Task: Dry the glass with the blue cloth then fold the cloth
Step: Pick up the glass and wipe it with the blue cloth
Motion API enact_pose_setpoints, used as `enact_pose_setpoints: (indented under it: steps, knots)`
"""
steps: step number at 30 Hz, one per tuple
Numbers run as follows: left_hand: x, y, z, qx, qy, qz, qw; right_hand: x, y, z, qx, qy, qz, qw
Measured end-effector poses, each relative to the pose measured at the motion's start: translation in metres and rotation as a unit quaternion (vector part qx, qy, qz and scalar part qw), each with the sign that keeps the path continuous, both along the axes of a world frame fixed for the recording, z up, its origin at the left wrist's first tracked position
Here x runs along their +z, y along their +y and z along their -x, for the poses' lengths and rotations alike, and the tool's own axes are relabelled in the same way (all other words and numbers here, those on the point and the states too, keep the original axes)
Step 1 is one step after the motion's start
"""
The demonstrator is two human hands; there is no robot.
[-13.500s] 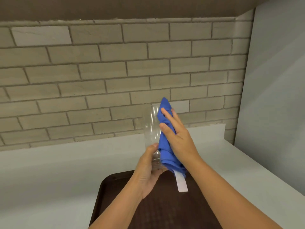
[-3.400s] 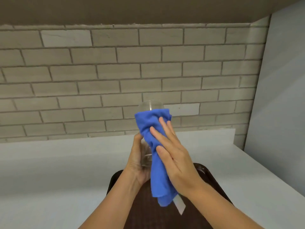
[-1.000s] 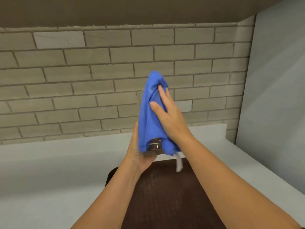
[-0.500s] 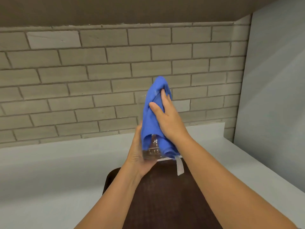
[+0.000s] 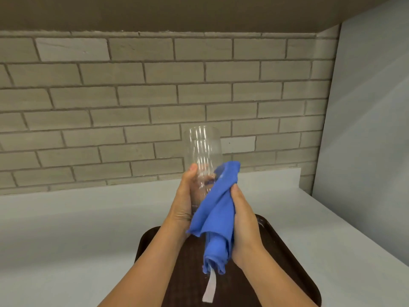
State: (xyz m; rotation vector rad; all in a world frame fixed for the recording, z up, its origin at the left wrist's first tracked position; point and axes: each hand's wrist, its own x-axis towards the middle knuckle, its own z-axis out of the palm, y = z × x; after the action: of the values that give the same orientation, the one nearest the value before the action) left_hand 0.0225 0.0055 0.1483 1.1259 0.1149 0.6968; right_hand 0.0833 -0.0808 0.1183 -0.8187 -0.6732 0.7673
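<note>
Beige brick wall (image 5: 132, 96) fills the back, dark brown soffit band (image 5: 177, 12) above it; plain pale grey side panel (image 5: 371, 118) on the right; pale grey-white tabletop (image 5: 77, 229) runs from the wall toward the camera, with a low upstand of the same colour along the wall; dark brown textured plastic tray (image 5: 287, 262) lies flat on the tabletop at lower centre, rounded corners, near edge cut by the frame; two bare forearms come up from the bottom edge over the tray.

Blue microfibre cloth (image 5: 218, 218) bunched in a long hanging roll, held above the tray, pressed against the right side of the glass; its top end sits beside the glass about halfway up, its bottom end hangs free; white care label strip (image 5: 209, 289) dangles from the bottom end.

Tall clear cylindrical drinking glass (image 5: 203, 156) held in the air above the tray's far edge, upright with a slight tilt, upper half bare, base hidden by hand and cloth.

Left hand (image 5: 184, 200); fingers wrapped round the lower part of the glass, thumb up along its left side. Right hand (image 5: 243, 222); fingers closed round the cloth, thumb on its front, pressing it to the glass.
</note>
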Motion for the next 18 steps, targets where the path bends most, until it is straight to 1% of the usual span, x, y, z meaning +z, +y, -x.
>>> enact_pose_setpoints:
  steps: [2, 3, 4, 5, 7, 9, 11, 13, 15, 16, 18]
  knots:
    - [0.006, -0.002, -0.002, 0.058, 0.004, -0.039, 0.998, 0.003, 0.002, -0.003, 0.035, 0.052, -0.002, 0.998]
    - [0.008, -0.001, -0.003, 0.102, 0.017, -0.071, 0.992, 0.003, 0.005, -0.005, 0.039, 0.075, -0.014, 0.996]
    - [0.009, 0.0, -0.004, 0.157, 0.044, -0.121, 0.979, 0.004, 0.008, -0.006, 0.047, 0.106, -0.032, 0.993]
    - [0.01, 0.001, -0.005, 0.221, 0.078, -0.184, 0.954, 0.005, 0.01, -0.005, 0.054, 0.137, -0.046, 0.988]
    - [0.014, -0.001, -0.004, 0.331, 0.117, -0.285, 0.892, 0.004, 0.015, -0.004, 0.026, 0.152, -0.032, 0.987]
    - [0.014, -0.002, -0.003, 0.371, 0.121, -0.328, 0.86, 0.002, 0.019, -0.002, -0.022, 0.124, -0.009, 0.992]
    - [0.011, -0.007, -0.001, 0.381, 0.123, -0.34, 0.851, 0.002, 0.022, -0.001, -0.063, 0.085, -0.004, 0.994]
    - [0.006, -0.015, 0.0, 0.376, 0.13, -0.33, 0.856, 0.003, 0.022, 0.002, -0.111, 0.015, 0.007, 0.994]
    - [0.004, -0.02, 0.0, 0.356, 0.167, -0.312, 0.865, 0.002, 0.021, 0.008, -0.135, -0.042, 0.011, 0.99]
    - [0.006, -0.02, 0.001, 0.349, 0.193, -0.292, 0.869, 0.001, 0.018, 0.011, -0.126, -0.059, 0.011, 0.99]
    - [0.014, -0.015, 0.006, 0.347, 0.228, -0.22, 0.883, 0.0, 0.012, 0.017, -0.109, -0.11, 0.011, 0.988]
